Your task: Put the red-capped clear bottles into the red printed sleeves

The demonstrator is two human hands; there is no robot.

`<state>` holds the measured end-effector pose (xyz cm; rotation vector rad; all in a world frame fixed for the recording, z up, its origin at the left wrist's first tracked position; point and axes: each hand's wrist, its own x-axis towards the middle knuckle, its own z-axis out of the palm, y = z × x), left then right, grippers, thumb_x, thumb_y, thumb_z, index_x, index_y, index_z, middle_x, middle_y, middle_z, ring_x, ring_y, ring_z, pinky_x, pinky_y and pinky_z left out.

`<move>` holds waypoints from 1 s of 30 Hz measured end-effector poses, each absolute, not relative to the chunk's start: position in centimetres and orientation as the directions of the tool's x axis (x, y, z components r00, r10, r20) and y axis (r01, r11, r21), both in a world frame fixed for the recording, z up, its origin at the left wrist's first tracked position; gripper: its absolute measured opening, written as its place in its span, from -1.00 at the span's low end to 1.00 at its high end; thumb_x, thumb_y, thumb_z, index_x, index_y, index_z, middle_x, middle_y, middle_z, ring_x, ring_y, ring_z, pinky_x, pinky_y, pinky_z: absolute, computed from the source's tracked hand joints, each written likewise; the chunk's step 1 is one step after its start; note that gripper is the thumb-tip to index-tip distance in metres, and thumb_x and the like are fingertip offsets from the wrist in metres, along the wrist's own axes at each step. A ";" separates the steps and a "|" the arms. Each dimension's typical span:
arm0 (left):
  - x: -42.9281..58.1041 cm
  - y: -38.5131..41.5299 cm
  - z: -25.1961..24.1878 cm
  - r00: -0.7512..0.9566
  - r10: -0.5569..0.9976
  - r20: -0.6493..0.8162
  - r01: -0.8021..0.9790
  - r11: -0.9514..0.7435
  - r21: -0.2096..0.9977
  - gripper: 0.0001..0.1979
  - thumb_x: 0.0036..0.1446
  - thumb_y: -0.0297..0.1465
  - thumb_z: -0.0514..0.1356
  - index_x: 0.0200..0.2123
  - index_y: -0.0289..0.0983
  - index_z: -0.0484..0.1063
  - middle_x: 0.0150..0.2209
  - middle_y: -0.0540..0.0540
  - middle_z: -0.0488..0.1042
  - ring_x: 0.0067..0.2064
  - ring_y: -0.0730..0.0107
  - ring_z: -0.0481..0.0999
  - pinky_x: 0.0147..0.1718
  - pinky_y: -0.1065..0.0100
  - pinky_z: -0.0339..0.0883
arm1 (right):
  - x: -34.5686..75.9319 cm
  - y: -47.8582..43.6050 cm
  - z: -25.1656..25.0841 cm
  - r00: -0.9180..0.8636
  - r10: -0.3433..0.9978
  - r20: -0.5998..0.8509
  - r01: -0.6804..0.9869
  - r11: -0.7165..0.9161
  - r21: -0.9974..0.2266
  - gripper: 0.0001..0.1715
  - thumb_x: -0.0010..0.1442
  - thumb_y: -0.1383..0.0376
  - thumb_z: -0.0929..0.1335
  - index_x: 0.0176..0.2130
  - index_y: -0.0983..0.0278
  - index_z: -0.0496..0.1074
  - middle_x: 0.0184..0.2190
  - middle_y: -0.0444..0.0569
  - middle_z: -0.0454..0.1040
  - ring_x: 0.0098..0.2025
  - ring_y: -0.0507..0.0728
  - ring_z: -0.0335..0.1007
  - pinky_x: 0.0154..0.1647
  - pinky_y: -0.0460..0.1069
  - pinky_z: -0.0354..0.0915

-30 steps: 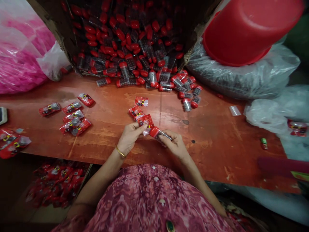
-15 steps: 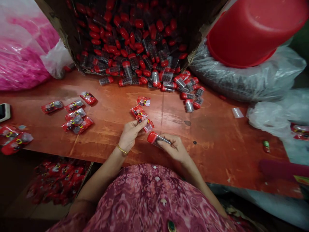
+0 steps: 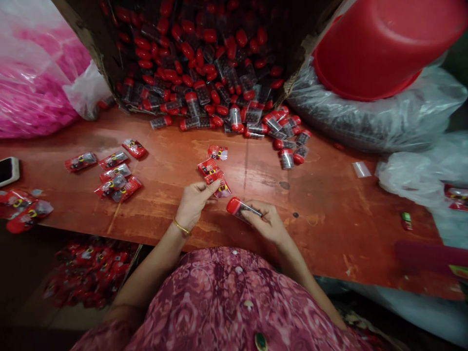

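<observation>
My left hand (image 3: 193, 202) pinches a small red printed wrapper (image 3: 221, 188) between thumb and fingers, low over the table. Two more flat wrappers lie just beyond it, one of them a red wrapper (image 3: 217, 152) with a clear part. Closed around a clear bottle (image 3: 243, 208) with a red cap and dark pellets inside is my right hand (image 3: 266, 222). The bottle lies nearly level, cap towards the left, slightly apart from the wrapper. Several filled red packets (image 3: 115, 170) rest on the table to the left.
A cardboard box (image 3: 87, 36) at the back spills red-capped bottles (image 3: 287, 159) onto the wooden table (image 3: 329, 209). A red bucket (image 3: 373, 48) sits on a plastic bag (image 3: 365, 122) at right. A pink-filled bag (image 3: 36, 87) and a phone (image 3: 8, 171) are left; packets fill a container (image 3: 91, 268) below.
My left hand has drawn slightly left and down, its thumb now lower on the wrapper. The bottle in my right hand has shifted slightly right. The view has turned a little.
</observation>
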<state>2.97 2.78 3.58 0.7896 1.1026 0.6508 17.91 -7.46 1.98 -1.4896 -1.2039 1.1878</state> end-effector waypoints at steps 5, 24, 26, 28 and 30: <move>3.2 2.9 3.4 0.260 0.799 -0.542 -0.107 0.582 0.806 -0.53 -0.42 -0.06 0.39 -0.54 -0.35 0.51 -0.53 -0.04 0.50 -0.52 0.52 0.42 -0.53 0.48 0.28 | 17.6 -7.6 2.2 0.045 0.986 -0.158 0.198 -0.164 -0.966 -0.71 0.07 0.13 0.31 -0.47 0.31 0.37 -0.62 -0.18 0.21 -0.58 -0.04 0.05 -0.57 -0.11 0.00; 3.8 1.6 2.7 0.366 0.868 -0.335 -0.127 0.403 0.906 -0.70 -0.22 -0.23 0.35 -0.45 -0.32 0.50 -0.45 -0.02 0.52 -0.43 0.49 0.42 -0.36 0.44 0.29 | 16.9 -7.1 1.0 0.128 0.962 -0.241 -0.014 -0.241 -0.970 -0.61 0.02 0.01 0.32 -0.48 0.29 0.35 -0.66 -0.20 0.18 -0.63 -0.04 0.04 -0.63 -0.12 0.02; 4.1 1.3 2.5 0.366 0.866 -0.340 -0.186 0.426 0.885 -0.67 -0.28 -0.29 0.39 -0.39 -0.31 0.48 -0.40 -0.02 0.54 -0.39 0.47 0.46 -0.32 0.43 0.31 | 16.7 -7.1 0.9 0.178 0.969 -0.174 0.032 -0.183 -0.983 -0.65 0.04 0.04 0.31 -0.46 0.30 0.38 -0.65 -0.19 0.20 -0.62 -0.04 0.04 -0.61 -0.12 0.03; 4.4 1.0 2.2 0.355 0.869 -0.344 -0.245 0.442 0.863 -0.66 -0.32 -0.35 0.40 -0.38 -0.30 0.47 -0.38 -0.01 0.55 -0.38 0.48 0.47 -0.29 0.43 0.32 | 16.6 -7.1 0.8 0.214 0.972 -0.102 0.086 -0.123 -0.989 -0.68 0.07 0.09 0.31 -0.40 0.31 0.41 -0.61 -0.17 0.27 -0.59 -0.03 0.09 -0.58 -0.11 0.08; 4.6 0.8 1.9 0.359 0.862 -0.357 -0.279 0.464 0.841 -0.68 -0.33 -0.38 0.41 -0.41 -0.30 0.46 -0.40 -0.01 0.55 -0.38 0.49 0.48 -0.28 0.43 0.33 | 16.5 -7.1 0.6 0.241 0.970 -0.031 0.135 -0.066 -0.989 -0.71 0.10 0.12 0.29 -0.33 0.30 0.43 -0.54 -0.12 0.36 -0.53 -0.01 0.18 -0.51 -0.10 0.15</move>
